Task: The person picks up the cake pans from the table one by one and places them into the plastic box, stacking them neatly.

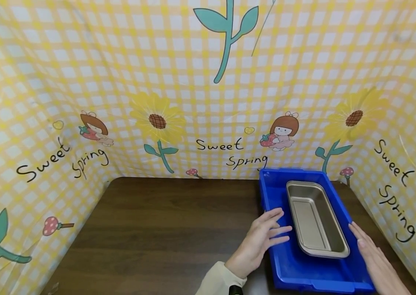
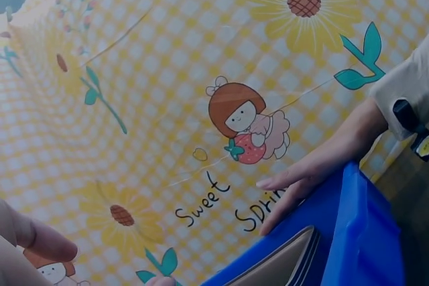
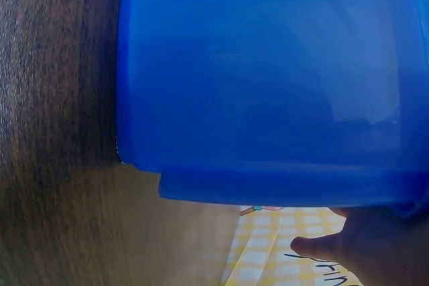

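A rectangular metal loaf pan [image 1: 308,223] sits inside a blue plastic tray [image 1: 289,262] in the head view. My left hand [image 1: 261,239] hovers at the tray's left side, its fingers spread over the rim and apart from the pan. Along the opposite side lies my right hand [image 1: 379,258], fingers straight, the fingertips at the right rim. In the left wrist view, part of the loaf pan [image 2: 285,259] shows inside the blue tray [image 2: 362,232]. The right wrist view is mostly filled by the blue tray [image 3: 261,78]. Neither hand grips anything.
The tray stands at the right of a dark wood-grain table [image 1: 171,229]. A yellow checked cloth [image 1: 211,106] with flowers and "Sweet Spring" lettering hangs behind the table and along both sides. The tray's far end is close to the back cloth.
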`<state>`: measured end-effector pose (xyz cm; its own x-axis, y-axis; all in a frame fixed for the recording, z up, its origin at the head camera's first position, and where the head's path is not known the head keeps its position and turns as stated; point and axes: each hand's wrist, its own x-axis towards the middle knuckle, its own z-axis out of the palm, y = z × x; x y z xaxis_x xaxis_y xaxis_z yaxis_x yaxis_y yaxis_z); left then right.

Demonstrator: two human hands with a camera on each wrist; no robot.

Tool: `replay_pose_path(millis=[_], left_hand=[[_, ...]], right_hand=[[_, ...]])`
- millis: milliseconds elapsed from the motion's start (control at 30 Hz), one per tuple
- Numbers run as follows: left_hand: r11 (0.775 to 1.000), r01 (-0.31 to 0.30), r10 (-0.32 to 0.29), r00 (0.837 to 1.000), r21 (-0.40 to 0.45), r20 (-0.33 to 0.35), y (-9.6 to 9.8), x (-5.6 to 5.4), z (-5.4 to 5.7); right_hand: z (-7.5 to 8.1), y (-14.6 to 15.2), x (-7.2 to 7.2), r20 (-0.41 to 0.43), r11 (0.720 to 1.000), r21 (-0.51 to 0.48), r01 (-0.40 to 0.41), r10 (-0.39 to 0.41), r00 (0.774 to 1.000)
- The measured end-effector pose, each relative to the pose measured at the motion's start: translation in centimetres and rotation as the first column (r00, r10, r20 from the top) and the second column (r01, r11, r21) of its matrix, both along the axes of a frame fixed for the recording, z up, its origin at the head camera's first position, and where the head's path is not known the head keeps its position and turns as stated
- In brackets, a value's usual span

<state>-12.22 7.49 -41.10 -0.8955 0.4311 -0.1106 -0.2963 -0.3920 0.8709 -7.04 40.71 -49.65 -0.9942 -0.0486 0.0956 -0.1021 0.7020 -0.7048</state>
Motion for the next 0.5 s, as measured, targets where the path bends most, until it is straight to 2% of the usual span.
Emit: replay_pose_path(millis=[267, 433, 500], left_hand=[[0.998, 0.003, -0.005, 0.999, -0.064, -0.041, -2.2, -0.1, -0.7], [0.997, -0.001, -0.003, 0.998, -0.082, -0.056, -3.3, -0.4, -1.0], [0.996, -0.007, 0.002, 0.998, -0.085, -0.057, -3.7, -0.6, -1.1]], right_hand=[[0.6, 0.1, -0.3, 0.097, 1.000, -0.016, 0.022, -0.020, 0.995], [0.9, 0.1, -0.1, 0.118, 0.999, 0.010, 0.041, -0.042, 0.992], [0.9, 0.1, -0.1, 0.102, 0.998, 0.037, 0.046, -0.049, 0.994]])
